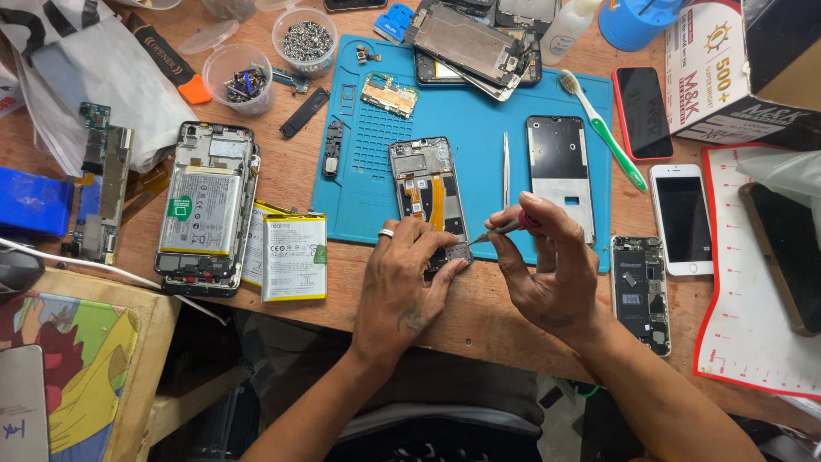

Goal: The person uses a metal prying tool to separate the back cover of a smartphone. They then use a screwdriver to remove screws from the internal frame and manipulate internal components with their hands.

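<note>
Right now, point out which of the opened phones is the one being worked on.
The opened phone with the orange ribbon cable on the blue mat. The left hand steadies its lower end while the right hand puts a screwdriver to it; the others lie untouched.

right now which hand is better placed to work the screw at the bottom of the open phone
Right. The right hand already holds the small screwdriver with its tip at the lower end of the open phone, while the left hand is pressing that end down to steady it.
</note>
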